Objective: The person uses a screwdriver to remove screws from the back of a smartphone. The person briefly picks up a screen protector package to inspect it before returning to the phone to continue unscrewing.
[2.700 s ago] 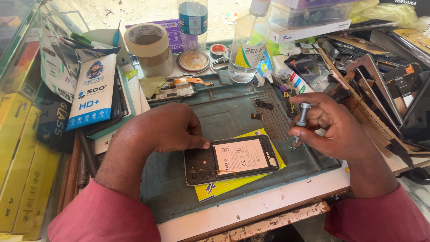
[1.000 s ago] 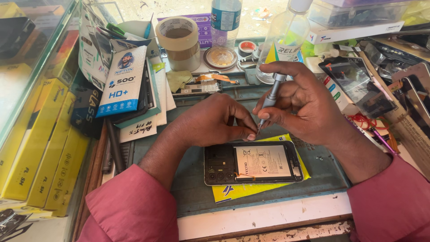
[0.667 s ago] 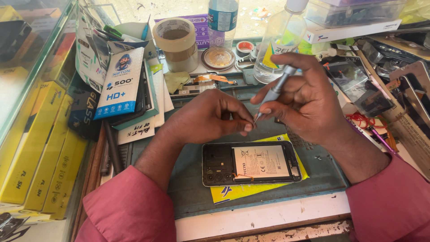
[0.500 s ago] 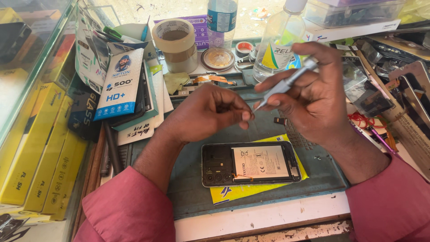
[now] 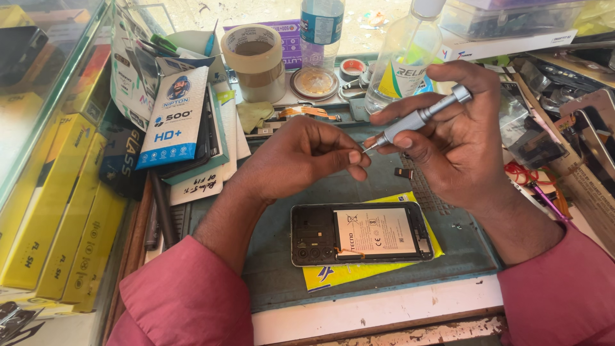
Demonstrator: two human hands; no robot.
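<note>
Nearest me, the opened phone [image 5: 362, 234] lies back up, battery showing, on a yellow packet [image 5: 359, 272] on the green mat [image 5: 282, 282]. Above it my right hand [image 5: 458, 144] grips a silver screwdriver [image 5: 419, 118], its tip meeting the pinched fingertips of my left hand [image 5: 301, 160]. Beyond stand a tape roll [image 5: 253, 61] and two clear bottles [image 5: 403, 54]; I can't tell their fill.

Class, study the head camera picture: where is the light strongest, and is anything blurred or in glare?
Head view: daylight is strongest along the top edge behind the clear bottle; left hand, right hand, silver screwdriver and opened phone are sharp; reflections streak the glass case at left.
</note>
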